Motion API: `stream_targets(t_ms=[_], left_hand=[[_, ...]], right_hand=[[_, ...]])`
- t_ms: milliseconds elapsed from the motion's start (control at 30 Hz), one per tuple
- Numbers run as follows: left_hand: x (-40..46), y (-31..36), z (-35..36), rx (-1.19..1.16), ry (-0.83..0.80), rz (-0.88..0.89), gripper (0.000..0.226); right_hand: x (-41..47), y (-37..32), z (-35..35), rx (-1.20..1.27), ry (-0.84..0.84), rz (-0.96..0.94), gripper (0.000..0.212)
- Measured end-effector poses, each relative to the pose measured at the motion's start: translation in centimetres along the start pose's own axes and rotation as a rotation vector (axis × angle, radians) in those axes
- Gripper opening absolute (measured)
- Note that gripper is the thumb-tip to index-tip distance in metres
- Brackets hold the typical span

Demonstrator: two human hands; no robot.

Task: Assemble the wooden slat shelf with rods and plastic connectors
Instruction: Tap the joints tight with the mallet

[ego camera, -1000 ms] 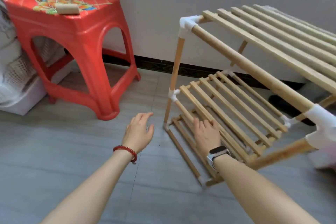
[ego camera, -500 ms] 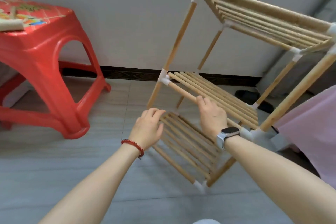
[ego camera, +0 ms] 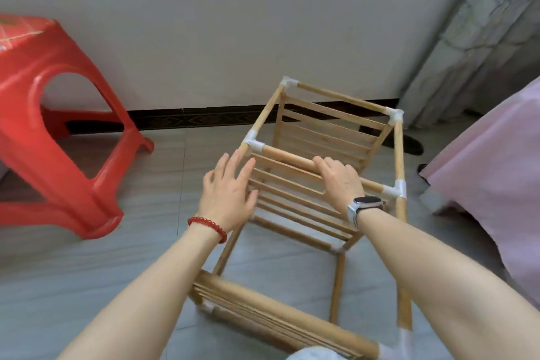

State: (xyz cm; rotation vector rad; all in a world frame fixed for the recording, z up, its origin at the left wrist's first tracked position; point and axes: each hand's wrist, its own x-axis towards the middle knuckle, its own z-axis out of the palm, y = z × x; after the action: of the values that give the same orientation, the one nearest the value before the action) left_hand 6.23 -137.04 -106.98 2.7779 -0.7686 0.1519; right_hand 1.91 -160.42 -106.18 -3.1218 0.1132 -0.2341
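The right hand [ego camera: 340,181] lies on the thick round rod [ego camera: 287,156] at the far edge of the middle tier of the wooden slat shelf [ego camera: 306,190]. Its fingers [ego camera: 323,163] are curled over the rod and grip it from above; the thumb is hidden under the hand. A smartwatch [ego camera: 366,204] sits on this wrist.

The left hand [ego camera: 229,193] is at the left side of the same tier. Its fingers [ego camera: 233,165] are straight and a little spread, and they hold nothing. The fingertips reach near the white plastic connector [ego camera: 253,145] at the left end of the rod, and the thumb lies over the ends of the slats [ego camera: 292,199]. I cannot tell if the palm really touches the wood or is only just above it. A red bead bracelet [ego camera: 209,226] is on this wrist.

The shelf stands on the grey tiled floor [ego camera: 87,272], tilted in the view, between the two forearms. It has three slat tiers joined by thin upright rods [ego camera: 399,155] and white connectors at the corners. The farthest tier is near the wall [ego camera: 233,23] with its dark baseboard, and the nearest tier [ego camera: 277,313] is low in the view, close to the person.

A red plastic stool [ego camera: 58,140] stands on the floor at the left, well apart from the shelf. At the right there is a pink cloth [ego camera: 496,169], and a grey curtain [ego camera: 473,23] hangs behind it.
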Motion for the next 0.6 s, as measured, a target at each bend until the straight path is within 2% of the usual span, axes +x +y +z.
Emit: stream_targets(t_ms=[100, 267, 367, 433, 500, 533, 600], left_hand=[[0.3, -0.4, 0.5, 0.052, 0.028, 0.031, 0.059], [0.7, -0.2, 0.6, 0.062, -0.043, -0.015, 0.06], [0.2, -0.4, 0.1, 0.04, -0.124, 0.045, 0.054], [-0.9, -0.5, -0.6, 0.01, -0.16, 0.079, 0.044], [-2.5, -0.8, -1.3, -0.014, -0.19, 0.112, 0.036], [-3.3, -0.9, -1.6, -0.01, -0.203, 0.138, 0.034], [-5.1, -1.3, -2.1, 0.024, -0.239, 0.184, 0.042]], right_hand=[[0.0, -0.5, 1.3, 0.015, 0.07, -0.033, 0.047], [0.3, -1.6, 1.4, 0.04, -0.022, 0.081, 0.063], [-0.8, -3.0, 0.9, 0.082, -0.091, 0.067, 0.07], [-2.1, -4.2, 0.2, 0.159, -0.08, -0.041, 0.059], [-3.5, -5.6, -0.7, 0.354, -0.079, -0.124, 0.042], [-4.2, -6.2, -1.3, 0.484, -0.143, -0.123, 0.037], [-5.6, -7.1, -2.9, 0.686, -0.42, -0.108, 0.035]])
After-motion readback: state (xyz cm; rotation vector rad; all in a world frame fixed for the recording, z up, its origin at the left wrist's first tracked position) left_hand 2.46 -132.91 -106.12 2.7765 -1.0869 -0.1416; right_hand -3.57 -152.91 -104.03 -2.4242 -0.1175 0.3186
